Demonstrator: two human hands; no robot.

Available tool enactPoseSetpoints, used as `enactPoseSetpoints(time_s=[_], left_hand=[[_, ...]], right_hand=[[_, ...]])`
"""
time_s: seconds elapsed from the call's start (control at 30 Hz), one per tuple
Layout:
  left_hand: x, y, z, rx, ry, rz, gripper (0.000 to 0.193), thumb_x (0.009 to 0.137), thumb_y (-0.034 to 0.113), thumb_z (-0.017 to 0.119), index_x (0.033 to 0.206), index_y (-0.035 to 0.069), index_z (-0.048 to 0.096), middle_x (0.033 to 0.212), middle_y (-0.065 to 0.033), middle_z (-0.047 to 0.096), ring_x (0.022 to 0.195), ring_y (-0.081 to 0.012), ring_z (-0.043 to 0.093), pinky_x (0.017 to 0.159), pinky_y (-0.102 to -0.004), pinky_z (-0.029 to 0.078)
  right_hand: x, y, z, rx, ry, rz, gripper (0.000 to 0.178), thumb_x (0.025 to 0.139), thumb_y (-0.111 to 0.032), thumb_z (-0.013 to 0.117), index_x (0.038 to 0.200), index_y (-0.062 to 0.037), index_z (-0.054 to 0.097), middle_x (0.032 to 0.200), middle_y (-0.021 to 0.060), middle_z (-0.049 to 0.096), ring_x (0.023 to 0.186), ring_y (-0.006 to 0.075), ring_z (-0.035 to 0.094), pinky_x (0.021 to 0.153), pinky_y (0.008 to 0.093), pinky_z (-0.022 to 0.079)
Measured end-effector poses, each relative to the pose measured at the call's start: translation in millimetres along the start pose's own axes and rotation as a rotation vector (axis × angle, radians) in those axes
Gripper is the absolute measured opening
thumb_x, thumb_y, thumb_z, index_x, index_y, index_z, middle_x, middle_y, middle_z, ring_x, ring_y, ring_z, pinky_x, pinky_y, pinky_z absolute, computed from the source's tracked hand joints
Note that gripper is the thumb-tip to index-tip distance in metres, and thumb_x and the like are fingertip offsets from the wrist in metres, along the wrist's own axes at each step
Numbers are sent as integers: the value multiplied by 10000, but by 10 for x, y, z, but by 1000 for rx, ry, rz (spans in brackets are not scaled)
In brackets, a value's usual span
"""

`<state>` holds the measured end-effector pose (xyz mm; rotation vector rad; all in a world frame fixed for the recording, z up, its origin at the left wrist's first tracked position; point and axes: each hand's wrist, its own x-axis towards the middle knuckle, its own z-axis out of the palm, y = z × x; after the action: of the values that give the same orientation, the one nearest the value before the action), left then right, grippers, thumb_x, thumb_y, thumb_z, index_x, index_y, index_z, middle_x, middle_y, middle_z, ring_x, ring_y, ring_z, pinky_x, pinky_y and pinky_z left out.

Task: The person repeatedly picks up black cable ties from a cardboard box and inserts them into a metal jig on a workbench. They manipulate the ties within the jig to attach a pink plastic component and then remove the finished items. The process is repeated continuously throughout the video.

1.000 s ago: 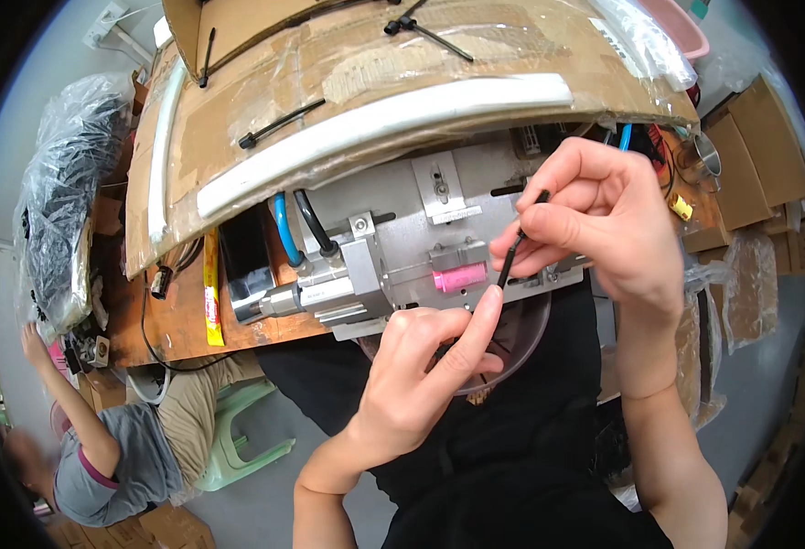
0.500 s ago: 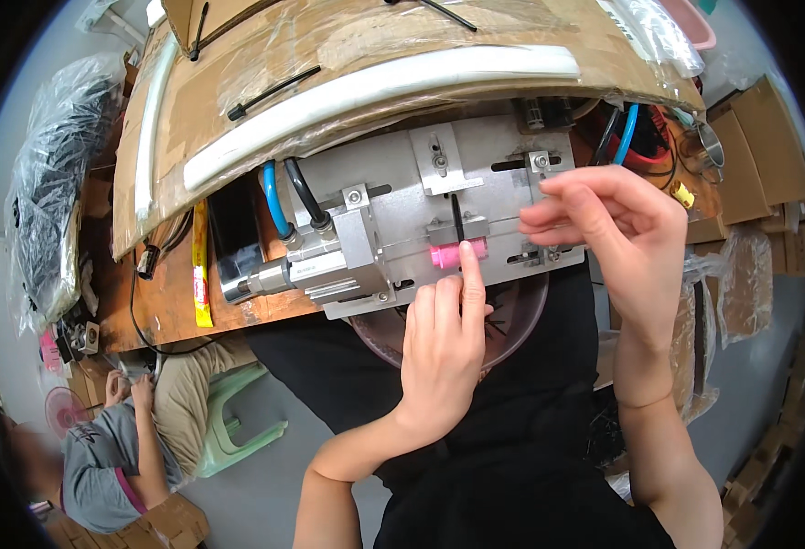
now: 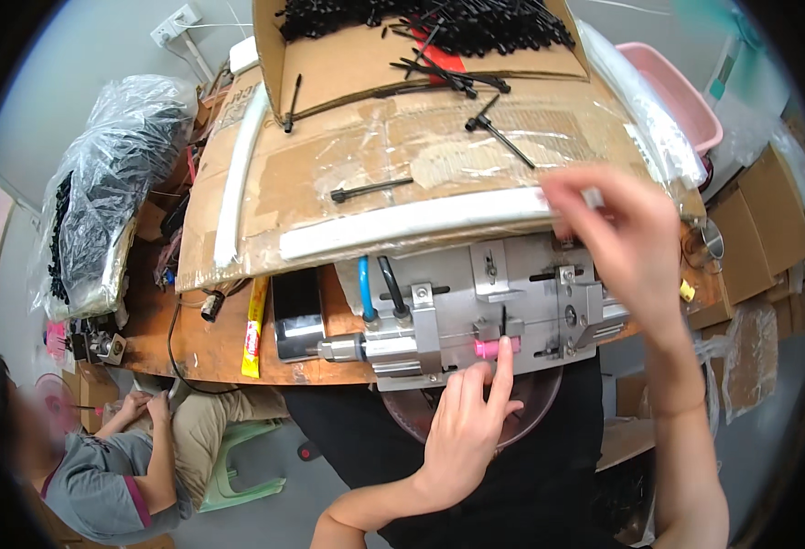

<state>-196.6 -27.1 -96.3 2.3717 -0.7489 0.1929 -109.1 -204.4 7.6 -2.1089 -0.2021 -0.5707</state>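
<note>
My left hand (image 3: 465,428) has its index finger stretched out onto the pink block (image 3: 487,349) at the front of a grey metal fixture (image 3: 531,340); its other fingers bend loosely. A thin black rod (image 3: 504,319) stands out beyond that fingertip, and the finger hides its near end. My right hand (image 3: 624,242) is in the air over the fixture's right side, by the front edge of the cardboard. Motion smears its fingers, so whether they hold anything cannot be made out. A metal cylinder (image 3: 391,350) with blue and black hoses sits at the fixture's left.
Behind the fixture, a cardboard sheet (image 3: 348,160) carries loose black rods (image 3: 370,190) and a box (image 3: 512,60) heaped with more. A yellow packet (image 3: 254,328) and a dark phone-like slab (image 3: 299,316) lie left. A bowl (image 3: 549,403) sits below. A co-worker (image 3: 101,476) sits left.
The view has tilted up, bringing the box of black rods into sight. My right hand has moved from above the fixture toward the cardboard; my left index finger stays at the pink block.
</note>
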Motion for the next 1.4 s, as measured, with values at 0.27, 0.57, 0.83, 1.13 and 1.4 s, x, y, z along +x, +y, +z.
enactPoseSetpoints(time_s=[0.27, 0.57, 0.83, 1.13, 1.4], left_hand=[[-47, -230, -284, -125, 133, -3, 610, 755, 33, 748, 1332, 82, 559, 965, -76, 514, 843, -230, 495, 737, -330, 450], [171, -435, -529, -160, 224, 33, 508, 741, -41, 725, 1228, 74, 636, 911, -85, 544, 819, -233, 520, 713, -332, 454], [1222, -908, -1071, 221, 472, 104, 188, 832, -71, 569, 991, 2, 639, 921, -124, 548, 842, -246, 582, 722, -318, 478], [1505, -1135, -1171, -106, 79, 9, 119, 818, -54, 616, 928, -13, 596, 854, -107, 620, 768, -200, 604, 749, -305, 489], [1211, -994, -1410, -49, -4, 118, 177, 775, -69, 637, 936, -9, 592, 858, -141, 594, 800, -288, 618, 717, -351, 482]], right_hand=[[2947, 658, 1221, -991, -32, -846, 106, 736, -63, 623, 817, -57, 691, 791, 84, 681, 796, 250, 656, 718, 357, 524], [3212, 688, 1509, -955, -241, -1168, 25, 683, -110, 651, 693, -131, 660, 796, 25, 624, 938, 232, 544, 790, 359, 416], [3166, 515, 1140, -821, -208, -806, 67, 695, -111, 691, 714, -47, 696, 807, 115, 663, 837, 304, 630, 703, 402, 507], [3355, 831, 1215, -1185, -396, -799, 93, 684, -102, 695, 733, -23, 701, 784, 168, 672, 773, 328, 672, 672, 414, 541], [2429, 309, 745, -585, -293, -884, 155, 745, -60, 636, 868, 33, 655, 787, 196, 658, 772, 337, 655, 684, 398, 513]])
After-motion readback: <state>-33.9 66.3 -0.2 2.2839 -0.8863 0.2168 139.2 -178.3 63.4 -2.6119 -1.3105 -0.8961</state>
